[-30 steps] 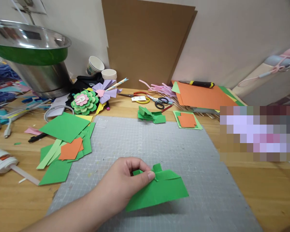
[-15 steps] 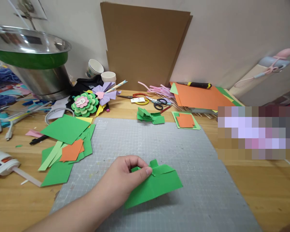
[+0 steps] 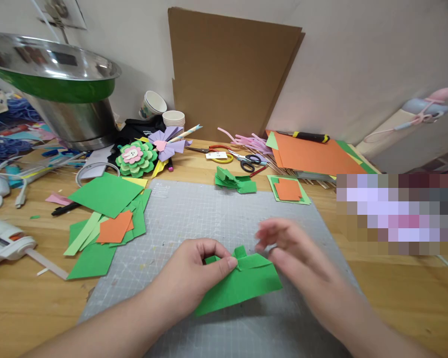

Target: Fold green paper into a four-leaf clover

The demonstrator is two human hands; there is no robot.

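Note:
Between thumb and fingers, my left hand (image 3: 205,273) pinches a folded piece of green paper (image 3: 242,286) just above the grey cutting mat (image 3: 179,214). A small tab sticks up from the paper's upper edge beside my thumb. My right hand (image 3: 294,253) is at the paper's right end, slightly blurred, its fingers apart and curved with nothing visible in them. I cannot tell whether it touches the paper. Farther back lie a crumpled folded green paper piece (image 3: 235,181) and a small stack of orange and green paper squares (image 3: 288,190).
Green and orange paper pieces (image 3: 104,196) and a white glue gun (image 3: 7,243) lie at left. Behind the mat are a paper flower (image 3: 136,158), scissors (image 3: 248,160) and a yellow-black cutter (image 3: 309,136) on orange sheets. Brown cardboard (image 3: 231,74) leans on the wall.
My right hand has come in from the right to the paper's right end. My left hand keeps its pinch on the green paper. The view has shifted slightly.

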